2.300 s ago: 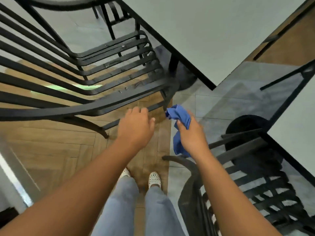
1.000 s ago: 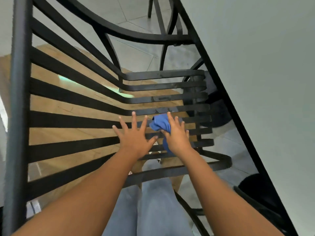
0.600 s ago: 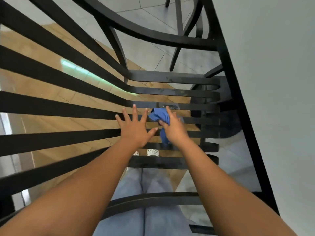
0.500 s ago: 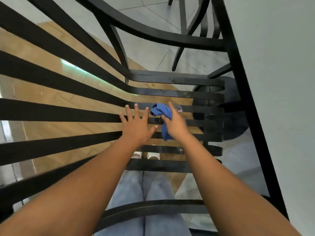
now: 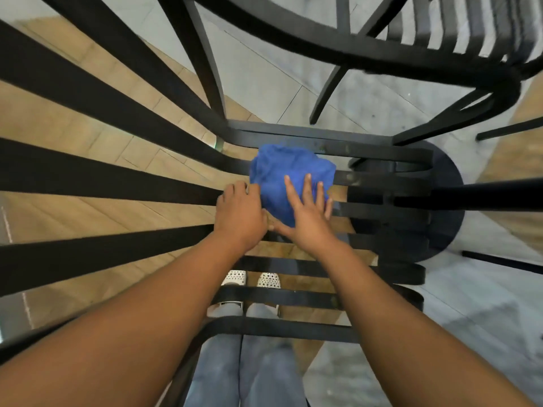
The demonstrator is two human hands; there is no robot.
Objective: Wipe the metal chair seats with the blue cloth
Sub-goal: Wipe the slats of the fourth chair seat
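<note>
- Left of frame: I see the chair's black back slats (image 5: pixel 88 183) fanning in from the left edge and converging on the seat at centre; wooden floor shows between them.
- Left hand (image 5: pixel 239 214), centre frame: I read it as curled, knuckles up, at the cloth's left edge. Its fingertips are folded out of sight, so I cannot tell whether it pinches the cloth's edge, grips a slat, or merely rests there.
- Blue cloth (image 5: pixel 282 174), just above centre: bunched into a rough pad lying across the rear seat slats (image 5: pixel 382 212), its far edge against the rear bar of the seat.
- Right hand (image 5: pixel 308 214), just right of centre: flat, fingers straight and spread, palm pressing the cloth's near-right part down onto the slats; it carries nothing else.
- Governing relation: the cloth lies directly ahead of the right hand, towards the top of the frame. The slats' long axis runs left to right, so I judge a stroke should travel rightward along them. The right hand is better placed for that stroke.
- Right of frame: the slat ends and a dark round base (image 5: pixel 446 201) beneath them.
- Hidden or unclear: the slats under the cloth and both hands; my forearms cover the near seat; a second chair (image 5: pixel 470 27) at upper right is blurred and cut off.
</note>
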